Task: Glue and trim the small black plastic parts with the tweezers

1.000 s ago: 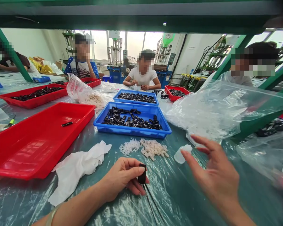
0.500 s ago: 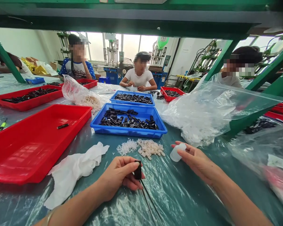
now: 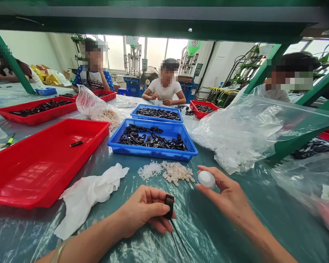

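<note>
Between thumb and fingers, my left hand (image 3: 150, 210) grips a small black plastic part (image 3: 169, 206), held upright over the table. Two thin dark rods (image 3: 179, 239) run down toward the near edge below this hand; I cannot tell whether the hand holds them. My right hand (image 3: 227, 190) is closed on a small translucent white bottle (image 3: 206, 179), with one round end facing me. Just beyond the hands lie a pile of cream-coloured small pieces (image 3: 178, 172) and a pile of tiny white pieces (image 3: 149, 170). A blue tray (image 3: 153, 151) full of black parts stands behind them.
A large red tray (image 3: 44, 164) with a single black part stands left, beside a crumpled white cloth (image 3: 93, 193). A clear plastic bag (image 3: 235, 135) of white pieces sits right. Green shelf beams (image 3: 153, 25) pass overhead. Several co-workers sit across the table.
The bottle in my right hand has turned so its round end faces me. My left hand has shifted slightly right and down with the black part. The whole view has shifted a little.
</note>
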`<state>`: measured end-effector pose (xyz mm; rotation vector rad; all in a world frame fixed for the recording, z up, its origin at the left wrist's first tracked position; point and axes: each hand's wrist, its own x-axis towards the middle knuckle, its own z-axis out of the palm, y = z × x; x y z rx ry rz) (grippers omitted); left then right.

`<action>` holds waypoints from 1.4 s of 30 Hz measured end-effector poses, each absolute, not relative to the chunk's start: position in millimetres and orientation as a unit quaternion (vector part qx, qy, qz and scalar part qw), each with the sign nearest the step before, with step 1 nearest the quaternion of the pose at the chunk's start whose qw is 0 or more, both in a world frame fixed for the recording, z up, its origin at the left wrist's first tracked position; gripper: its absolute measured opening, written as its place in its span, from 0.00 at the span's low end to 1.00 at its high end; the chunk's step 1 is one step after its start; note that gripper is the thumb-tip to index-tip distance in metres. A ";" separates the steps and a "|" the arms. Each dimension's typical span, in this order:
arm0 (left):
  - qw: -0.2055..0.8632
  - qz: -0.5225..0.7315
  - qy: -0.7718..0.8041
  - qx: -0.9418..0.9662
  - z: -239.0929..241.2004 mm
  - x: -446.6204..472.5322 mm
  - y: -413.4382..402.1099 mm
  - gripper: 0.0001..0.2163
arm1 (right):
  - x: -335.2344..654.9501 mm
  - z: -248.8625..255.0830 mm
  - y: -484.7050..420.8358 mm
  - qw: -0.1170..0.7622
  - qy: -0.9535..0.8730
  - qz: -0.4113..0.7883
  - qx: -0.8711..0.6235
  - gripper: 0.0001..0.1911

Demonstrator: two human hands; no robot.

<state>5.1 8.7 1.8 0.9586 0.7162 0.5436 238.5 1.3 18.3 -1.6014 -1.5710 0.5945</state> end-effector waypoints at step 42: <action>0.815 0.154 0.287 0.479 0.3 7.0 4.5 0.10 | 211.1 21.3 -19.0 0.310 -0.849 -0.203 -0.377 0.18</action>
